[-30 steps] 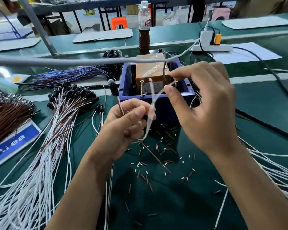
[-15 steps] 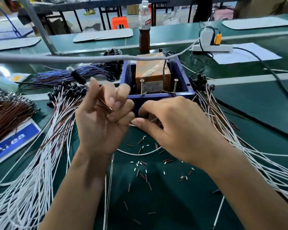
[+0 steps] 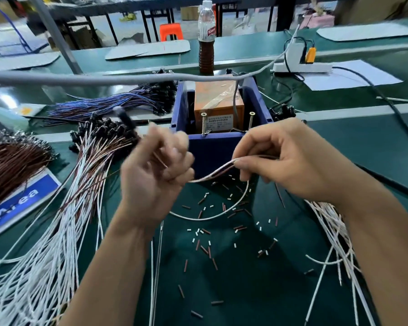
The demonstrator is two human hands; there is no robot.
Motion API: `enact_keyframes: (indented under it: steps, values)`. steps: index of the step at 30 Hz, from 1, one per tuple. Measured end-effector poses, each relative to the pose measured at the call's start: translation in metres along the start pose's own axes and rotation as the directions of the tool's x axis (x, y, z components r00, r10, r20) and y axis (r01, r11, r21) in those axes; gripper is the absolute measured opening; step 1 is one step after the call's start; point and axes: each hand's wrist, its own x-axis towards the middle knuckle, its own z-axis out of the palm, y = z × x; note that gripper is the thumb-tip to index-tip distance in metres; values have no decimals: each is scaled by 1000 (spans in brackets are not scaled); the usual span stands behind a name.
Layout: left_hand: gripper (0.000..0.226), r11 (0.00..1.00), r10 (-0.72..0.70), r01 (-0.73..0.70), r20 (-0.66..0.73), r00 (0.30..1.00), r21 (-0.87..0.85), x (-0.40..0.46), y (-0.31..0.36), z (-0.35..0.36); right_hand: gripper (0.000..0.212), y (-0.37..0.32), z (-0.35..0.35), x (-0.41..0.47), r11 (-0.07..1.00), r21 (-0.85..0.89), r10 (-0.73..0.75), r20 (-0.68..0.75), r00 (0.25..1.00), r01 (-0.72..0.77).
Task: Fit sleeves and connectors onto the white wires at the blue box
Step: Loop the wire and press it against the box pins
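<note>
A: What lies nearest?

B: Bare green mat [image 3: 233, 290], dotted with cut sleeves [image 3: 199, 245], brown and white. That is the only open room. White wires [image 3: 40, 267] fan across the near left, and more wires [image 3: 335, 236] spread on the right.

A: And the hands?

B: Apart, above the mat. The left hand [image 3: 156, 175] is blurred, its fingers curled round one end of a wire pair [image 3: 218, 171]. The right hand [image 3: 290, 158] pinches the same pair further along, and a white loop [image 3: 224, 211] sags between them down to the mat.

A: Which step?

B: I judge a pair is being readied for the box [image 3: 212, 147], which stands just beyond the hands, two screws [image 3: 203, 123] upright at its near wall.

A: The next move?

B: Probably guiding the wire ends forward to those screws. It calls for a taut, steady pinch, as the slack could snag.

A: Edges?

B: The box's near rim is close. Connectors [image 3: 104, 130] crowd its left.
</note>
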Motion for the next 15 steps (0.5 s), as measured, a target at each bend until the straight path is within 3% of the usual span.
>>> enact_keyframes:
  steps: [3, 6, 11, 15]
  values:
    - [17, 918, -25, 26, -8, 1000, 396, 0, -23, 10, 9, 2, 5, 2, 999, 12, -39, -38, 999, 40]
    - [18, 776, -45, 20, 24, 999, 631, -3, -39, 13, 8, 12, 14, 1, 999, -8, -50, -44, 998, 49]
    - [19, 681, -59, 39, 2, 998, 731, 0, -44, 9, 2, 25, 21, -3, 991, -109, -90, -140, 986, 75]
    - [9, 660, -41, 61, -45, 998, 748, 2, -41, 5, 9, 33, 29, -3, 993, -79, -106, -231, 967, 90]
